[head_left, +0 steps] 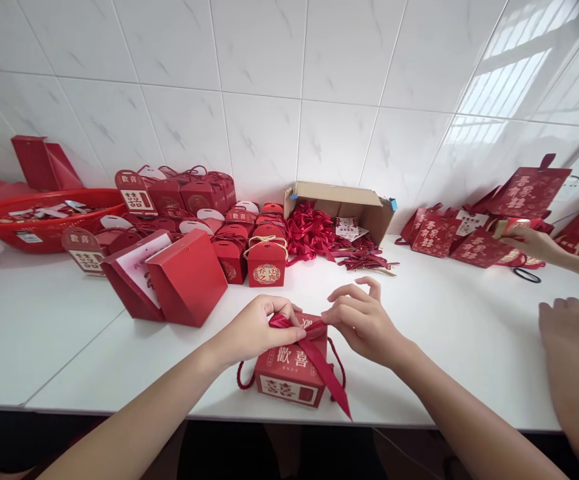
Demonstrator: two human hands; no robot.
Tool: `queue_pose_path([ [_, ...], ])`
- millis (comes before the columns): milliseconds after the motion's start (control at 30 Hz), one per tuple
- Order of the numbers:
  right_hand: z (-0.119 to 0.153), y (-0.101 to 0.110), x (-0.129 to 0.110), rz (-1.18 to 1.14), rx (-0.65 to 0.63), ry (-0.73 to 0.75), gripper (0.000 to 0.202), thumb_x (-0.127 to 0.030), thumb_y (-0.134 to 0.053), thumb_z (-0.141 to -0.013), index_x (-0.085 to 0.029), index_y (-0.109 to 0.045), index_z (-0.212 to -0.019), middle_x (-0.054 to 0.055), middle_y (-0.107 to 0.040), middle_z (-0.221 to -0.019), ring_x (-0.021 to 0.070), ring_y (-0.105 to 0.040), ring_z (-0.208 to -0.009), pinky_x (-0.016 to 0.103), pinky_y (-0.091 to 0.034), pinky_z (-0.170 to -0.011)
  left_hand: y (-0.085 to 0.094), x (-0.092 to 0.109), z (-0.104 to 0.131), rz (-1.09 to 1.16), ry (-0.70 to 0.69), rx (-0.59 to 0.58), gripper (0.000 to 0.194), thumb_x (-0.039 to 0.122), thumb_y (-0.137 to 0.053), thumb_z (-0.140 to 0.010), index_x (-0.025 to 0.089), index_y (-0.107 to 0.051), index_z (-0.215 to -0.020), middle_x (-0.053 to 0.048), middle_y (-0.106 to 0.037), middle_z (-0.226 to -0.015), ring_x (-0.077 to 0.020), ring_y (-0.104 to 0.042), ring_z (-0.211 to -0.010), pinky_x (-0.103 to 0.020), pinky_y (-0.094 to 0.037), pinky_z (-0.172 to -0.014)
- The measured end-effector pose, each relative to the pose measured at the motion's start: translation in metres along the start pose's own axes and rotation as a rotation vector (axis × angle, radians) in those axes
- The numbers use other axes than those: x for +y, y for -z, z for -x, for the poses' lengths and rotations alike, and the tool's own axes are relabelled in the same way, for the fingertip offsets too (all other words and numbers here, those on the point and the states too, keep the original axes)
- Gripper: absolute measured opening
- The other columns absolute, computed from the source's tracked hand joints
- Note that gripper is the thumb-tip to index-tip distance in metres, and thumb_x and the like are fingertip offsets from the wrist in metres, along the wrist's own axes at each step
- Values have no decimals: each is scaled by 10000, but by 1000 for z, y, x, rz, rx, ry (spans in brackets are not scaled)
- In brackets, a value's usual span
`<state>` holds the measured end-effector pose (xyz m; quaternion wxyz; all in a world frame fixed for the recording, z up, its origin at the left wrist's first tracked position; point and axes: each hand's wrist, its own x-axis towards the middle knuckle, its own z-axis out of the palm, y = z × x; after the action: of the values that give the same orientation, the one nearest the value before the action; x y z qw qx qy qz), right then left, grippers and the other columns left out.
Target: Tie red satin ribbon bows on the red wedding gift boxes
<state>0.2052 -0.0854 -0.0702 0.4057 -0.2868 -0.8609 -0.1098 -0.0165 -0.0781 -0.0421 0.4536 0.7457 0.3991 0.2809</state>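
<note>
A small red gift box (287, 367) with white characters sits near the table's front edge, a dark red cord handle hanging at each side. Across its top lies a shiny red ribbon (325, 370) tied in a bow, one tail trailing over the front right. My left hand (264, 327) pinches the bow's left loop and knot between thumb and fingers. On the right of the bow, my right hand (362, 320) pinches the ribbon with thumb and index finger, its other fingers raised. The knot itself is partly hidden by my left thumb.
Several red boxes (266, 263) stand behind, beside two larger red boxes (189, 277). A cardboard carton (339, 193) spills red ribbons (312, 230). At left is a red basket (44, 233). A co-worker's hands (534, 243) are at right, near red bags (524, 193).
</note>
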Motion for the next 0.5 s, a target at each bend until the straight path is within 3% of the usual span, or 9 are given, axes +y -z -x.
queue_pose_path([
  [167, 9, -1, -1, 24, 51, -1, 195, -36, -509, -853, -211, -551, -778, -50, -627, -657, 142, -588, -845, 392, -227, -913, 1, -3, -2, 42, 39, 11, 236, 292, -744, -658, 167, -547, -627, -33, -656, -850, -226, -619, -930, -316, -459, -810],
  [300, 9, 2, -2, 37, 66, 7, 191, -38, -523, -851, -215, -562, -794, -49, -663, -709, 145, -584, -850, 389, -236, -903, 4, 0, -1, 58, 45, -66, 256, 317, -765, -647, 167, -594, -765, -35, -659, -914, -192, -617, -849, -292, -480, -750],
  [433, 9, 4, -2, 32, 57, 16, 181, -44, -538, -848, -216, -566, -803, -52, -677, -734, 145, -583, -855, 382, -242, -892, 6, 2, 1, 45, 26, -63, 185, 355, -650, -777, 172, -637, -802, -38, -674, -957, -194, -611, -944, -294, -468, -835],
  [500, 10, 4, -2, 32, 53, 18, 186, -37, -537, -843, -216, -570, -804, -52, -674, -721, 146, -586, -858, 382, -244, -891, 4, 2, 1, 29, 29, -21, 160, 331, -660, -767, 174, -661, -796, -41, -680, -995, -207, -601, -1018, -292, -457, -882],
])
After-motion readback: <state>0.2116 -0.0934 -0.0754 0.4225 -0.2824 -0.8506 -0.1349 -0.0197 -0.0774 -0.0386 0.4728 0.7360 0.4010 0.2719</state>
